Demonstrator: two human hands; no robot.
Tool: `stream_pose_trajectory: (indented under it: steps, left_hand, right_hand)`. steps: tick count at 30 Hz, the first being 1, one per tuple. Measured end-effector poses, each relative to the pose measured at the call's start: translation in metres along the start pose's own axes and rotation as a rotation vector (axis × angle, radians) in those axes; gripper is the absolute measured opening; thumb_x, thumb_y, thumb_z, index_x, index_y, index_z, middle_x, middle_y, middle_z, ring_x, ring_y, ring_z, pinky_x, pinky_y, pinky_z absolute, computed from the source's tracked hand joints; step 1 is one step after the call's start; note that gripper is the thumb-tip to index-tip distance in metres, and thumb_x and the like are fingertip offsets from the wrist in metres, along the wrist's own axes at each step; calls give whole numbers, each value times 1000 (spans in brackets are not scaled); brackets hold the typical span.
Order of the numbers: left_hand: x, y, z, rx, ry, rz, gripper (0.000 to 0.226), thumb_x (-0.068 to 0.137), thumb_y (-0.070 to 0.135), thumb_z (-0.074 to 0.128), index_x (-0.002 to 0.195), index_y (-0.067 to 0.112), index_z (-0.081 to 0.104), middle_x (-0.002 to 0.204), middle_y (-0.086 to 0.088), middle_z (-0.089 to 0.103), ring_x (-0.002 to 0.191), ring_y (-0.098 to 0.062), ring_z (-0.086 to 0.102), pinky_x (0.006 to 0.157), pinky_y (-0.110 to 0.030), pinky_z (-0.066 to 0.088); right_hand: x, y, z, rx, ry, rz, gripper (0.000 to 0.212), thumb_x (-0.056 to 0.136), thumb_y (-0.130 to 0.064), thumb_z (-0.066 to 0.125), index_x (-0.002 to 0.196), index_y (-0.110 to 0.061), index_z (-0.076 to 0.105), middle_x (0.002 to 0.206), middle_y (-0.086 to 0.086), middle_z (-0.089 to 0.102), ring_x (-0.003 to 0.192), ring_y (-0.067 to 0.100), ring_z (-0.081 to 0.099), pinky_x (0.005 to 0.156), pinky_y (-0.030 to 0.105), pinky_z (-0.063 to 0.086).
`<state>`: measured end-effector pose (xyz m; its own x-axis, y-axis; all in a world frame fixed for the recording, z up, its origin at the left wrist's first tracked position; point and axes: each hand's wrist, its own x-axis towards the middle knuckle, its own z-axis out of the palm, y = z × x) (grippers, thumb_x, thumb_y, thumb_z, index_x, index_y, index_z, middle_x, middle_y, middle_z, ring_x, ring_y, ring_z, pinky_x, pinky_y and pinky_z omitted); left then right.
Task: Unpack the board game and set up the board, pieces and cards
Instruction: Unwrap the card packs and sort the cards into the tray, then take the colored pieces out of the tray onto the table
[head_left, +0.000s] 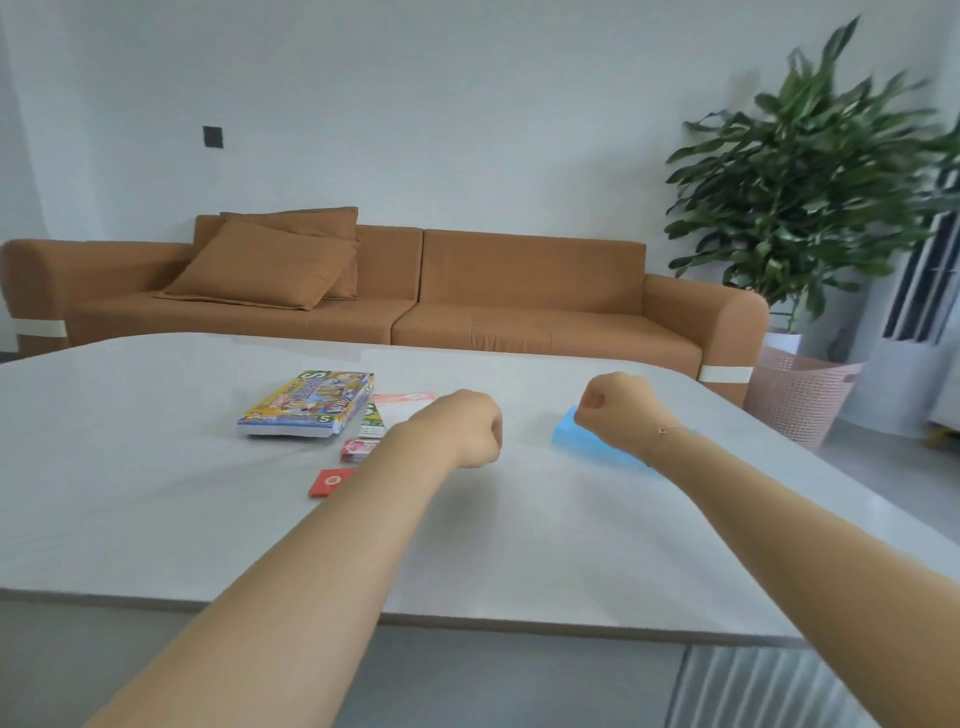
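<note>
Fists, left hand and right hand, grip nothing above table.

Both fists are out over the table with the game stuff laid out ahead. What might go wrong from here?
The left hand hangs closed just right of the card packs and red card box; a sweep leftward may scatter them. The right hand hides part of the blue box, so a blind grip could knock it. The picture is blurred by motion, so reach may be misjudged.
</note>
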<state>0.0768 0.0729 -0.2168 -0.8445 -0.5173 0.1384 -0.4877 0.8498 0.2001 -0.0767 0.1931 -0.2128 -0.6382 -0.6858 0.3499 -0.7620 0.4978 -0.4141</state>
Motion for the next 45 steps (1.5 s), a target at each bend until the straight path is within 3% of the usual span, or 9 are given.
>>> stream_pose_trajectory:
  steps: [7, 14, 20, 25, 29, 32, 36, 42, 45]
  left_hand:
    - [31, 61, 38, 7, 58, 141, 33, 86, 6, 48, 111, 18, 64, 118, -5, 55, 110, -26, 55, 94, -37, 47]
    - [39, 76, 51, -36, -51, 264, 64, 83, -8, 40, 142, 16, 41, 146, -6, 39, 135, -22, 37, 111, -29, 28]
    - [37, 49, 27, -70, 2, 134, 51, 80, -7, 38, 113, 18, 67, 123, -2, 60, 116, -21, 54, 100, -31, 43]
    - [33, 23, 13, -66, 45, 78, 42, 84, -5, 41, 96, 18, 73, 106, 1, 65, 98, -15, 57, 88, -27, 47]
    - [31, 33, 9, -150, 92, 173, 31, 87, 2, 48, 93, 20, 72, 102, 2, 68, 96, -14, 61, 84, -25, 48]
    - [31, 46, 10, -144, -13, 193, 26, 88, 6, 53, 94, 21, 74, 89, 9, 66, 80, -4, 59, 68, -12, 44]
    - [32, 50, 16, -26, -77, 154, 30, 87, 9, 52, 98, 24, 76, 84, 12, 64, 79, -7, 55, 69, -18, 41]
    - [33, 55, 16, -10, -94, 102, 19, 88, 24, 59, 98, 21, 75, 101, 5, 70, 87, -12, 58, 74, -22, 44]
    - [36, 57, 20, 10, -95, 64, 19, 86, 32, 62, 95, 21, 74, 101, 2, 69, 90, -16, 61, 75, -26, 48]
  right_hand:
    - [17, 72, -19, -187, -35, 100, 13, 77, -9, 52, 68, -12, 60, 81, 9, 64, 82, 29, 60, 60, 24, 39]
    - [17, 97, -21, -197, -143, 105, 21, 83, -17, 56, 91, -7, 72, 95, 12, 69, 88, 28, 61, 71, 27, 48]
    - [6, 72, -33, 102, -378, 27, 14, 80, -3, 60, 87, -5, 72, 80, 12, 72, 72, 23, 70, 80, 29, 56]
    - [3, 52, -39, 30, -319, -143, 15, 78, -6, 63, 80, -17, 74, 82, 10, 73, 65, 11, 63, 65, 20, 49]
    - [0, 39, -29, 7, -425, -185, 12, 78, -11, 68, 83, -20, 74, 80, 4, 72, 57, 7, 59, 56, 12, 45]
    - [0, 34, -14, -32, -452, -168, 14, 76, -18, 72, 89, -21, 76, 87, 3, 74, 65, 9, 62, 69, 20, 54]
    - [-2, 30, -5, -94, -390, -174, 17, 73, -20, 76, 90, -18, 76, 83, -1, 69, 71, 13, 60, 80, 30, 55]
    - [4, 42, -24, 55, -282, -159, 1, 75, -13, 72, 75, -14, 73, 63, -2, 67, 51, 7, 59, 56, 19, 49]
    - [12, 59, -36, 166, -189, -85, 6, 78, -7, 67, 76, -10, 72, 66, 0, 70, 54, 11, 61, 58, 20, 52]
